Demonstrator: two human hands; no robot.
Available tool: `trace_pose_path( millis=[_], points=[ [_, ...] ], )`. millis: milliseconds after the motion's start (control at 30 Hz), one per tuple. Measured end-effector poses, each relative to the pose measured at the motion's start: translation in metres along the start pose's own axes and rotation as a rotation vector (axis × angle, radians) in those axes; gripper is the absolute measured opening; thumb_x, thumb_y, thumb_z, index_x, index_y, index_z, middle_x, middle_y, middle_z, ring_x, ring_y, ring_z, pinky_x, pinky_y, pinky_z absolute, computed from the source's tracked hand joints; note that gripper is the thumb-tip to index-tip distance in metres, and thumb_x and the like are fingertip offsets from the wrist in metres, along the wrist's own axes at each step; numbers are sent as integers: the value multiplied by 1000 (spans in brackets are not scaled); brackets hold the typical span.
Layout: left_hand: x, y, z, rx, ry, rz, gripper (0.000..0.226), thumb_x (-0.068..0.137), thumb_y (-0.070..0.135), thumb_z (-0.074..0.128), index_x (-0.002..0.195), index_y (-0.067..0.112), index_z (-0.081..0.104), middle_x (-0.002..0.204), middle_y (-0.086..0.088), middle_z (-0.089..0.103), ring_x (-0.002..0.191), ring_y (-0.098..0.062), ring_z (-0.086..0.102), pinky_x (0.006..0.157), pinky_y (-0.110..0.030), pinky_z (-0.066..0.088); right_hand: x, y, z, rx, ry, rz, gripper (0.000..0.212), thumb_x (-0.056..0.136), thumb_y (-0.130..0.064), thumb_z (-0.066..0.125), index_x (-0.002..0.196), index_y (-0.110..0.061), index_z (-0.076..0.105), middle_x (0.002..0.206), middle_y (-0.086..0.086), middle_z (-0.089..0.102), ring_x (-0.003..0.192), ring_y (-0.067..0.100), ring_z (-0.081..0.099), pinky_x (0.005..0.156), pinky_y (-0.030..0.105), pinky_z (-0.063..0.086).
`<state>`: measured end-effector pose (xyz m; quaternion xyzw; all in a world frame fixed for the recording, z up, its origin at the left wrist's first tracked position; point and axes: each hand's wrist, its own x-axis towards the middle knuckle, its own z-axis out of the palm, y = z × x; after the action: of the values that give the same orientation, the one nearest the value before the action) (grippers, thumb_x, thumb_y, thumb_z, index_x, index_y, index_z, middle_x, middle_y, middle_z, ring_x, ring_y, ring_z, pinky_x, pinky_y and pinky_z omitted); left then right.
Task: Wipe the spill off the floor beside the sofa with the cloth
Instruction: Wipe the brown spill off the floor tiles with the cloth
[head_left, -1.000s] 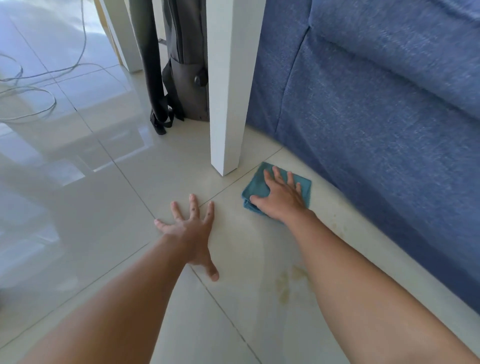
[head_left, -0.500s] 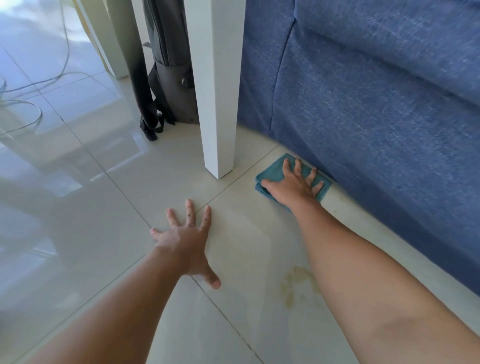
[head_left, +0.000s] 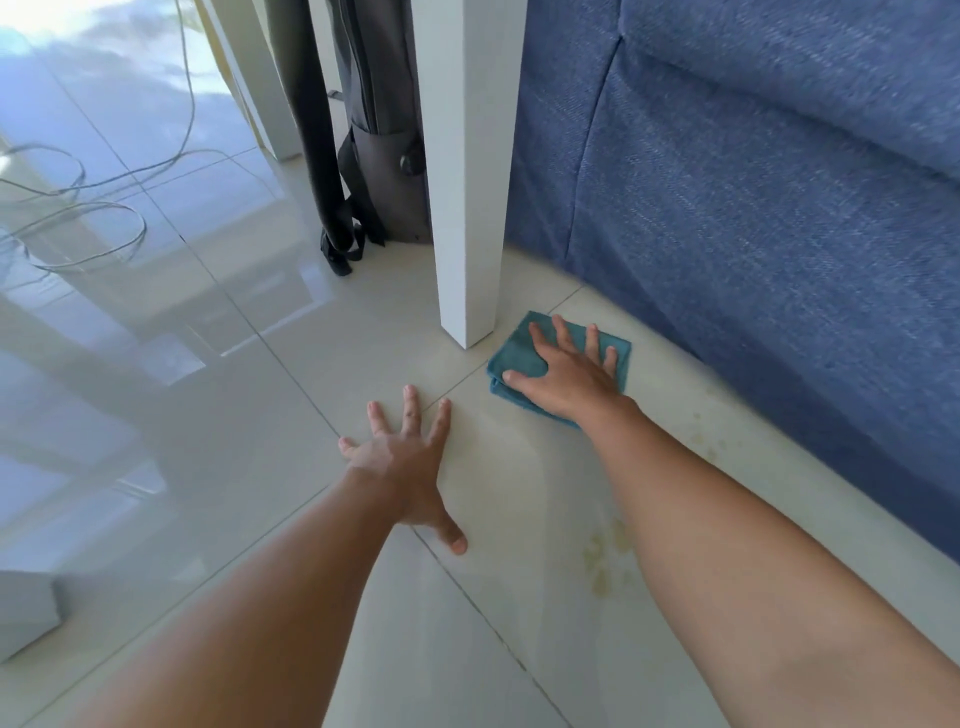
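Observation:
A folded teal cloth (head_left: 514, 358) lies flat on the pale floor tiles, between a white table leg (head_left: 467, 171) and the blue sofa (head_left: 769, 218). My right hand (head_left: 569, 376) presses down on the cloth with its fingers spread. My left hand (head_left: 408, 457) rests flat on the bare tile to the left, fingers apart, holding nothing. Yellowish spill marks (head_left: 605, 558) show on the floor nearer to me, beside my right forearm. Fainter spots (head_left: 711, 441) lie close to the sofa base.
A grey backpack (head_left: 382, 171) and a dark strap (head_left: 337, 244) stand behind the table leg. Loose cables (head_left: 104, 208) loop over the glossy tiles at the left. A pale box corner (head_left: 26, 613) sits at the lower left edge.
My right hand slid the cloth toward the sofa and then back leftward, closer to the table leg. My left hand stayed planted on the tile.

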<state>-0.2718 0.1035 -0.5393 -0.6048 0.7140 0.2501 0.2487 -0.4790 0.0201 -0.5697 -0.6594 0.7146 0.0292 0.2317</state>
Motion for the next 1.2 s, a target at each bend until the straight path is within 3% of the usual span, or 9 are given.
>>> trace_pose_path(
  millis=[133,467,600,700,967,1200],
  points=[
    [-2,0,1,-6,-8,-5,161,41,71,86,149,37,-27,159,-3,-34,146,-48,-19,110,-75,17,-30,-10,23,-55,-24,-201,85,87,-73,45,159,-44,11,170,-14,-5,155,29,-15,122,54,-8],
    [-42,-40,27,-3,30,176,154,44,69,87,155,32,-11,164,7,-20,151,-28,-16,120,-56,17,-98,-3,28,-109,-122,-233,88,86,-65,55,160,-43,12,170,-11,-3,155,32,-9,123,55,1],
    [-73,-48,59,47,41,142,159,44,64,89,153,25,-21,161,2,-29,150,-25,-20,121,-58,10,-136,-29,49,-138,-183,-376,91,83,-66,56,159,-45,11,170,-14,-5,155,29,-12,123,53,-4],
    [-91,-44,75,11,67,89,160,45,63,89,154,20,-19,162,-3,-28,150,-28,-19,118,-59,14,-171,-33,66,-162,-219,-471,91,82,-65,56,159,-46,10,168,-17,-8,155,25,-15,124,51,-7],
    [-106,-21,75,118,70,140,144,53,57,90,156,24,-6,165,-5,-16,151,-34,-9,115,-65,21,-234,3,73,-148,-239,-430,86,84,-62,53,158,-49,10,167,-22,-10,154,18,-17,125,47,-7],
    [-93,22,65,189,23,223,149,52,52,92,156,26,-12,163,-2,-25,151,-32,-15,113,-71,17,-271,50,81,-89,-177,-353,83,86,-64,50,157,-50,9,165,-26,-9,153,8,-18,125,42,-7]
  ],
)
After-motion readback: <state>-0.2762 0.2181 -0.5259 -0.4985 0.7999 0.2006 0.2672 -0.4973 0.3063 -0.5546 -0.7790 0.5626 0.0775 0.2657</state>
